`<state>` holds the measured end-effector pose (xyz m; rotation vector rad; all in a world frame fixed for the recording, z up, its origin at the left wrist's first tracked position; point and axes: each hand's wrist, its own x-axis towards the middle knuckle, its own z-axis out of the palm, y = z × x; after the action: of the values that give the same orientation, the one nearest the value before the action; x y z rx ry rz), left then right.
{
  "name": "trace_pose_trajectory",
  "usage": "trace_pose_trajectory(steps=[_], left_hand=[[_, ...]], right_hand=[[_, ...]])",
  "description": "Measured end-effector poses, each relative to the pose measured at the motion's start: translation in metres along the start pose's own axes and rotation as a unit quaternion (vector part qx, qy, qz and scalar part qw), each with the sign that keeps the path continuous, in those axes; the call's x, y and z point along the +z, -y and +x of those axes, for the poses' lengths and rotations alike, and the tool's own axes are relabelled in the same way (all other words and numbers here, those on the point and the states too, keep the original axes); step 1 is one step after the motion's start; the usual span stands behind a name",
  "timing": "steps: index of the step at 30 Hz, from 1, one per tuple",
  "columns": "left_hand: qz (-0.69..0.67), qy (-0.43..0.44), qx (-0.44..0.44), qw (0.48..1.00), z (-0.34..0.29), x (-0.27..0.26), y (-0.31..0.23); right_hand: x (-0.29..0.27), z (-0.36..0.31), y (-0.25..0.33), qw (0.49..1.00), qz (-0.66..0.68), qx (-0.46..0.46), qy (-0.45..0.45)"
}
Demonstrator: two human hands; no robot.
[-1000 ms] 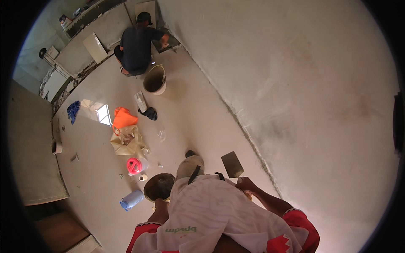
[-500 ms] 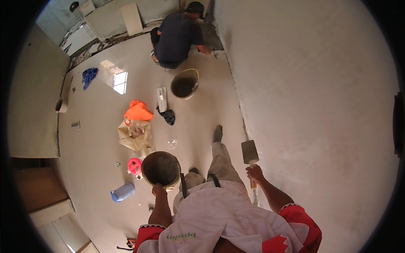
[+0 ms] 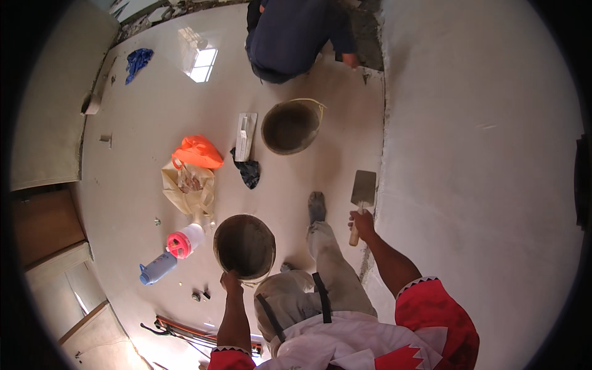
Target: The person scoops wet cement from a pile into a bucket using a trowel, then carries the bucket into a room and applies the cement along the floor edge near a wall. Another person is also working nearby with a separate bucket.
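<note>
My left hand [image 3: 232,282] is closed on the near rim of a mortar-stained bucket [image 3: 245,245], holding it beside my left leg. Its inside looks dark grey, and how much it contains I cannot tell. On the other side, my right hand [image 3: 362,226] grips the wooden handle of a trowel [image 3: 364,188], its broad grey blade pointing away from me near the foot of the right wall. Ahead, a second bucket [image 3: 291,127] with a yellow handle stands on the floor behind a crouching co-worker [image 3: 290,40], whose hand is at the floor's broken edge.
Left of the second bucket lie a plastering float [image 3: 246,137] and a black bag [image 3: 249,174]. An orange bag [image 3: 198,152], a cream tote [image 3: 188,188], a pink-lidded jug [image 3: 184,241] and a blue flask [image 3: 158,269] are on my left. The right wall [image 3: 468,185] runs alongside me.
I have moved forward, bringing the co-worker and the second bucket closer. The held bucket and trowel have come along, still in my hands.
</note>
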<state>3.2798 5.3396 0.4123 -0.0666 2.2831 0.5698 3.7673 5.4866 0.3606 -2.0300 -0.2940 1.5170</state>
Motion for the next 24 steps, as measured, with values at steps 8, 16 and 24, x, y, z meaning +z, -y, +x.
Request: trace_pose_trajectory(steps=[8,16,24], left_hand=[[-0.03,-0.012,0.057,0.998,0.054,0.118,0.013],[-0.074,-0.056,0.101,0.991,0.083,0.163,0.019],[-0.036,-0.055,0.187,0.98,0.12,0.181,0.02]], right_hand=[[0.084,0.197,0.013,0.994,-0.084,-0.019,0.06],[0.157,0.301,0.009,0.987,-0.115,-0.082,0.082],[0.198,0.339,-0.023,0.989,-0.053,-0.116,0.08]])
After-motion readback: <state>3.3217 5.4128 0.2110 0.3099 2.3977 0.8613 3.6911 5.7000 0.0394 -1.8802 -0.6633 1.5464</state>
